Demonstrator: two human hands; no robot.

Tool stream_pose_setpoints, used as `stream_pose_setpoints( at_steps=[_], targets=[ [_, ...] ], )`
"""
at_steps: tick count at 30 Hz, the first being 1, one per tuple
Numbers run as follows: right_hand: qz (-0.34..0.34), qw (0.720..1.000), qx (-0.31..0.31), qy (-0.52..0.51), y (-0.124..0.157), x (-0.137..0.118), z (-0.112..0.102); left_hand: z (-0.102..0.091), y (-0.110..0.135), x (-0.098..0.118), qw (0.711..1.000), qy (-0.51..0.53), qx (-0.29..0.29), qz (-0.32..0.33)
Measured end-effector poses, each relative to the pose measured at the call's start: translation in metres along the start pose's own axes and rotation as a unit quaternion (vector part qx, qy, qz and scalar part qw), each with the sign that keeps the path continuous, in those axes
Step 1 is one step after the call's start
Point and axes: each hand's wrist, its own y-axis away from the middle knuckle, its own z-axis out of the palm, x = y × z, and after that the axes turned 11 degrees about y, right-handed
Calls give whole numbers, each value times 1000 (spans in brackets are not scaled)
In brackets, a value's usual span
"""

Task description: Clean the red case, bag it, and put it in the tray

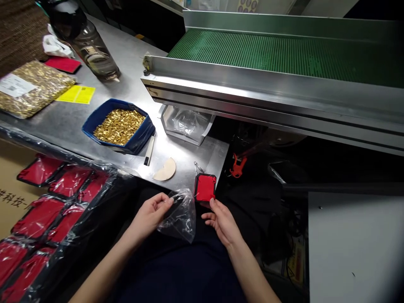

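Observation:
My left hand [150, 214] pinches the top edge of a small clear plastic bag [179, 215] that hangs over my lap. My right hand [221, 222] holds a small red pouch with a black rim [205, 188] by its lower edge, just right of the bag and at the front edge of the steel table [132, 67]. The pouch is outside the bag.
A blue tray of small gold parts [119, 125] sits on the table, with a black pen [149, 150] and a pale half-disc [165, 171] near it. Bagged red pouches [47, 210] fill a box at left. A green conveyor [284, 54] runs at upper right; a bottle [94, 50] stands far left.

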Motion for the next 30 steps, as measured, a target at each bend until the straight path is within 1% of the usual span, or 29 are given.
stream_pose_setpoints(
  at_steps=[2, 4, 7, 9, 11, 12, 13, 14, 15, 16, 18, 19, 20, 21, 22, 23, 24, 25, 26, 27, 28, 29, 30],
  targets=[
    [4, 999, 19, -49, -8, 3, 13, 7, -4, 0, 999, -38, 16, 35],
    [-1, 996, 44, -83, -13, 3, 18, 14, -7, 1, 994, -76, 29, 68],
    [-27, 990, 89, -108, -12, -4, 10, 20, -6, 3, 981, -152, 55, 110],
    [-71, 983, 130, -104, -4, -15, -1, 25, -4, 4, 965, -209, 70, 140],
    [-139, 973, 175, -61, 13, -30, -11, 31, -2, 6, 952, -248, 76, 164],
    [-174, 967, 185, -19, 24, -38, -15, 35, -2, 8, 947, -260, 75, 175],
    [-204, 962, 180, 36, 35, -46, -18, 38, -2, 9, 943, -268, 71, 182],
    [-226, 955, 161, 105, 46, -53, -19, 42, -2, 11, 942, -270, 63, 188],
    [-238, 944, 134, 183, 57, -59, -19, 46, -2, 12, 942, -268, 55, 193],
    [-243, 925, 109, 270, 66, -63, -18, 50, -2, 13, 943, -263, 50, 197],
    [-243, 865, 82, 432, 79, -63, -15, 57, -1, 15, 946, -247, 49, 205],
    [-240, 833, 76, 492, 83, -60, -13, 60, -1, 14, 946, -242, 49, 210],
    [-237, 807, 73, 536, 84, -56, -12, 62, -1, 13, 944, -242, 45, 218],
    [-236, 787, 68, 566, 85, -51, -10, 65, 0, 11, 940, -250, 38, 230],
    [-238, 770, 64, 588, 84, -47, -9, 68, 0, 8, 930, -266, 25, 251],
    [-240, 755, 63, 607, 83, -43, -9, 71, 1, 5, 915, -291, 8, 281],
    [-239, 741, 66, 623, 82, -40, -8, 74, 2, 1, 891, -321, -8, 321],
    [-236, 730, 73, 637, 80, -38, -9, 77, 3, -2, 862, -352, -21, 365],
    [-228, 725, 80, 645, 78, -38, -9, 80, 4, -5, 828, -382, -31, 409],
    [-216, 727, 88, 645, 77, -40, -10, 83, 5, -7, 795, -407, -39, 448],
    [-201, 737, 99, 637, 76, -42, -11, 86, 6, -8, 766, -425, -43, 480],
    [-184, 754, 114, 620, 75, -44, -12, 88, 7, -8, 745, -438, -43, 501],
    [-166, 775, 131, 596, 74, -46, -13, 89, 8, -8, 732, -448, -38, 511]
  ],
)
